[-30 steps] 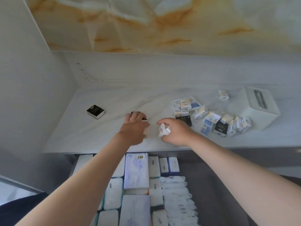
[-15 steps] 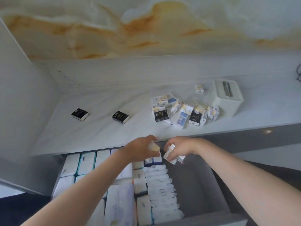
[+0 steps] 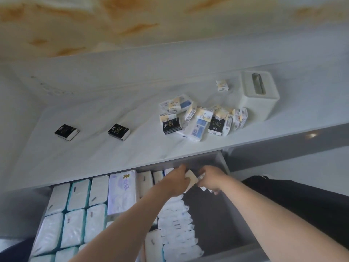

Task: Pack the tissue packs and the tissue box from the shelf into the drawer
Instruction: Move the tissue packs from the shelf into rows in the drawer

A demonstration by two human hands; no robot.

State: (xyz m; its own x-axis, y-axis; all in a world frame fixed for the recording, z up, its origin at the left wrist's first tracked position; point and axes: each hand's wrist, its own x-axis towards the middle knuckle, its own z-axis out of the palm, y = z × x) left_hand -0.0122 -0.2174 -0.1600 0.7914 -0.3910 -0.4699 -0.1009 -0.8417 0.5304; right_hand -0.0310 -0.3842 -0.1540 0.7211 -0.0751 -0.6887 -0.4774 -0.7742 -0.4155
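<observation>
My left hand (image 3: 176, 183) holds a small pale tissue pack (image 3: 191, 179) over the back of the open drawer (image 3: 238, 222). Right beside it, my right hand (image 3: 212, 179) grips another small pack, mostly hidden by the fingers. On the white shelf (image 3: 113, 152) lies a heap of small tissue packs (image 3: 200, 118), and next to the heap stands the white tissue box (image 3: 259, 95). One lone pack (image 3: 222, 85) lies behind the heap. Two black packs (image 3: 66, 131) (image 3: 119, 131) lie apart at the shelf's left.
The drawer's left and middle hold rows of larger white tissue packs (image 3: 75, 210) and a column of soft white packs (image 3: 177, 224). Its right part shows bare dark bottom. A grey wall closes the shelf on the left.
Both hands came down from the shelf's front edge with their packs and moved into the back of the drawer. The view dropped and shifted with them.
</observation>
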